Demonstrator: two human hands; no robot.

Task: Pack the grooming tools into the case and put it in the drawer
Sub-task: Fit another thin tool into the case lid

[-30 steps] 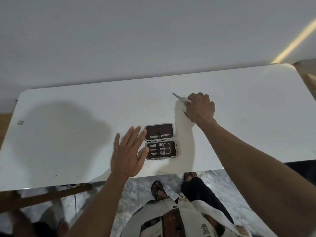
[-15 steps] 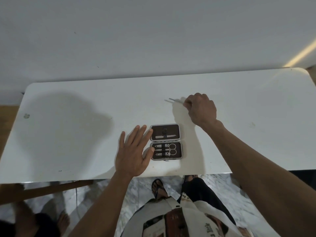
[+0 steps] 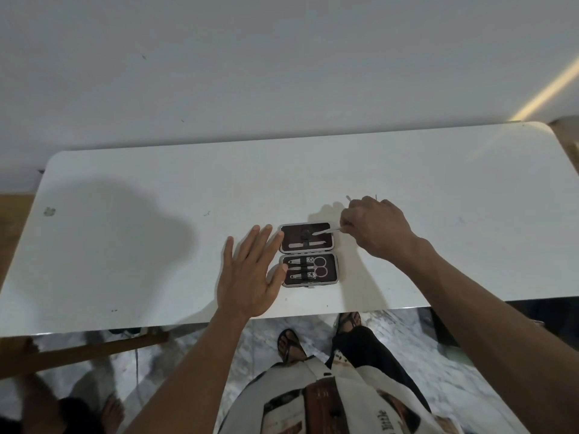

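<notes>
A small case [image 3: 309,254] lies open on the white table [image 3: 156,239], close to the near edge, with its two dark halves one behind the other. In the near half there are scissors [image 3: 315,266] with two round handles and some clippers beside them, all under a black strap. In the far half a flat file [image 3: 308,244] lies across the lower part, also under a strap. The left hand [image 3: 250,275] rests flat on the table just left of the case, fingers spread wide and holding nothing; the fingertips [image 3: 279,234] touch the left rim of the far half, and the thumb touches the rim of the near half. The right hand [image 3: 374,228] comes from the right side and pinches a thin metal tool [image 3: 326,231] between closed fingers. The tip of this tool points left, over the upper right part of the far half, near the strap. Whether the tip touches the lining I cannot tell. Below the table edge a marble floor and sandalled feet are visible.
</notes>
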